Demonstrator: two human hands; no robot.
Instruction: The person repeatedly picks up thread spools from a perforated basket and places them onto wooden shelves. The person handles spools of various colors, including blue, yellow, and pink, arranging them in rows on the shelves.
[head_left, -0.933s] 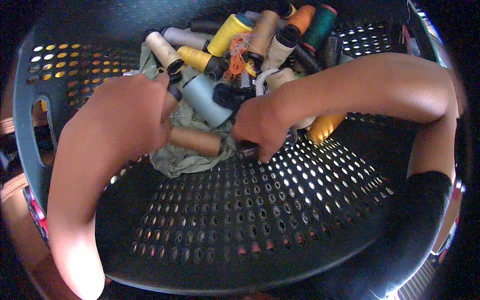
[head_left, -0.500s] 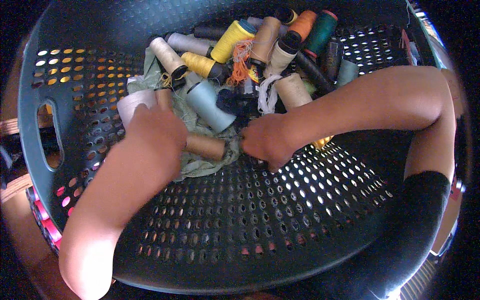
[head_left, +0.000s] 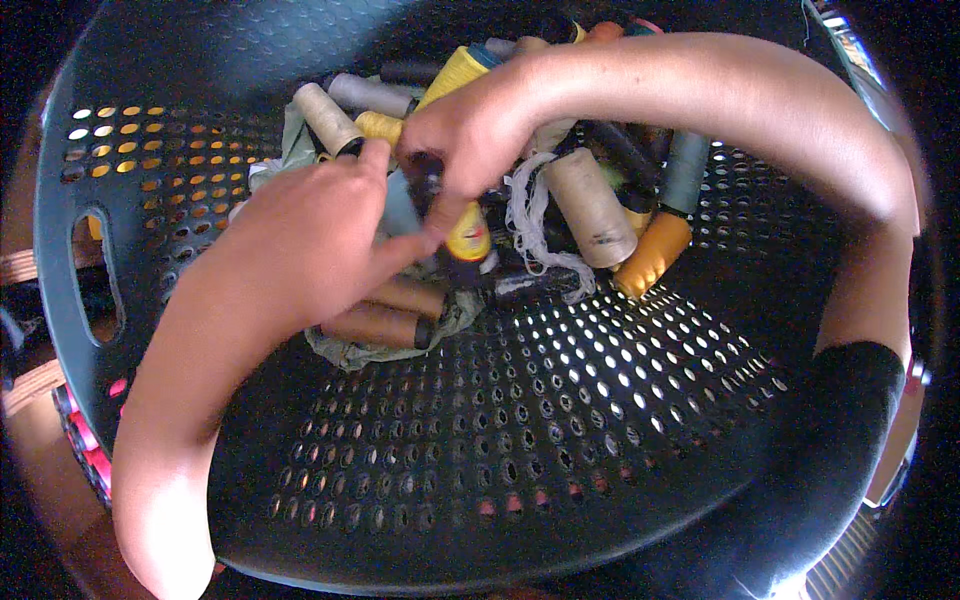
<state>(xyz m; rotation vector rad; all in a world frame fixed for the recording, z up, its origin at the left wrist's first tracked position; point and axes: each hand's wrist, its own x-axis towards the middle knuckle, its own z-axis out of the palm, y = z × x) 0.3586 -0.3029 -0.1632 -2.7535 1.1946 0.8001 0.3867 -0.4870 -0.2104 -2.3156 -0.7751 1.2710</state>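
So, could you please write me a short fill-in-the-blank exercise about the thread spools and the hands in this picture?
1. The thread spools lie heaped in a dark plastic basket whose floor is full of small ____.
2. The right hand pinches a spool with a ____ label.
3. Under the left hand lie two bare ____ cardboard tubes on green cloth.
4. A tangle of loose ____ thread hangs beside the beige cone.

Missing words: holes; yellow; brown; white

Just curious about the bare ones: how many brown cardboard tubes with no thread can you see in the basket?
2: both lie side by side on the green cloth under the left hand, upper tube and lower tube. More may be hidden under the pile.
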